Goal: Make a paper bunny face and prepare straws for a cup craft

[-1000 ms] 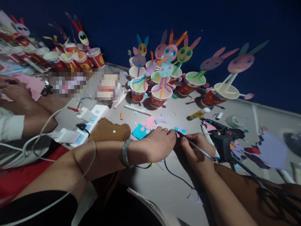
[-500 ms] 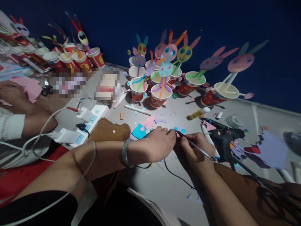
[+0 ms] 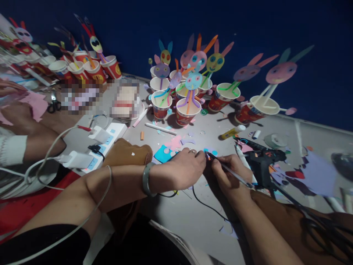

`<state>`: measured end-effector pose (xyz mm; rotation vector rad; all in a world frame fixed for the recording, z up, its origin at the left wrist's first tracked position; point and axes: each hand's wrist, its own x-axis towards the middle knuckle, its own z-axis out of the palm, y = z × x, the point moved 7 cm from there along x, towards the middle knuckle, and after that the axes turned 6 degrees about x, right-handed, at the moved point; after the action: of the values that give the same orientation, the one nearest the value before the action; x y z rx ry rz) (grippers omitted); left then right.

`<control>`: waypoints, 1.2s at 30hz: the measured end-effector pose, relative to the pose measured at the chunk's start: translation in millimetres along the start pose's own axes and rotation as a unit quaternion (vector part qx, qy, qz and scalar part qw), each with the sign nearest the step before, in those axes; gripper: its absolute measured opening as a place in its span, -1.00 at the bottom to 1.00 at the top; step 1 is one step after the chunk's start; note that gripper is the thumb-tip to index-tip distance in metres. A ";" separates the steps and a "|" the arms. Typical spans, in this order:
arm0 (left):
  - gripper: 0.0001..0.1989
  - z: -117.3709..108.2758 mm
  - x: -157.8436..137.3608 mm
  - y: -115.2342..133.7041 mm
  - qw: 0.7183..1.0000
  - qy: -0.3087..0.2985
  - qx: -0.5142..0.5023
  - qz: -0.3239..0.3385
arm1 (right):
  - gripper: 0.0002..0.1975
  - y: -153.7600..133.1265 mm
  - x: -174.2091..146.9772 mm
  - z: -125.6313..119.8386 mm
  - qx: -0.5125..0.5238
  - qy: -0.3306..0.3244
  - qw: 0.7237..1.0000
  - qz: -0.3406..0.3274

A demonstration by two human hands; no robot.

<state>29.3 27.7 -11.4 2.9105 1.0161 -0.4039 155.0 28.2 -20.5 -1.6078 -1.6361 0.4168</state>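
Both hands meet over a tiny paper piece, pen tip at the pinch.

The left hand (image 3: 185, 170) has its fingertips pressed together on something too small and hidden to name, low on the grey table (image 3: 193, 217); the right hand (image 3: 230, 176) pinches a thin pen (image 3: 228, 171) between thumb and fingers. The pen's long axis slopes from lower right behind the grip up to the left, its tip pointing at the left fingertips and touching or nearly touching them. A slip here would likely mark the fingers or smear the piece, since the tip works so close. The glue gun (image 3: 261, 162) stands just right of the grip, and its cord (image 3: 209, 208) trails beneath the wrists, where a snag could jolt the stroke.
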 end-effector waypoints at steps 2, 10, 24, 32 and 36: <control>-0.57 0.9 0.3 0.2 1.000 0.003 0.002 -0.001 | -0.82 -0.5 -0.4 -0.6 -0.003 0.002 1.000 0.006; -0.55 3.2 1.0 0.2 1.000 0.010 0.002 -0.003 | -0.81 -0.3 -1.7 -0.6 -0.012 0.016 1.000 0.011; -0.54 6.7 2.6 0.6 1.000 0.005 0.004 -0.001 | -0.84 -2.6 -1.3 -2.7 -0.037 0.010 0.999 -0.002; -0.55 7.4 3.1 0.5 1.000 0.005 0.003 0.000 | -0.83 0.1 -0.9 -3.6 -0.038 0.015 0.999 0.011; -0.53 6.2 1.9 0.3 1.000 0.004 0.007 -0.004 | -0.82 15.3 1.3 -15.9 -0.022 0.073 0.997 0.018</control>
<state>29.4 27.8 -17.9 2.9242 1.0309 -0.4007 177.0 27.1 -20.9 -1.6629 -1.5175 0.2760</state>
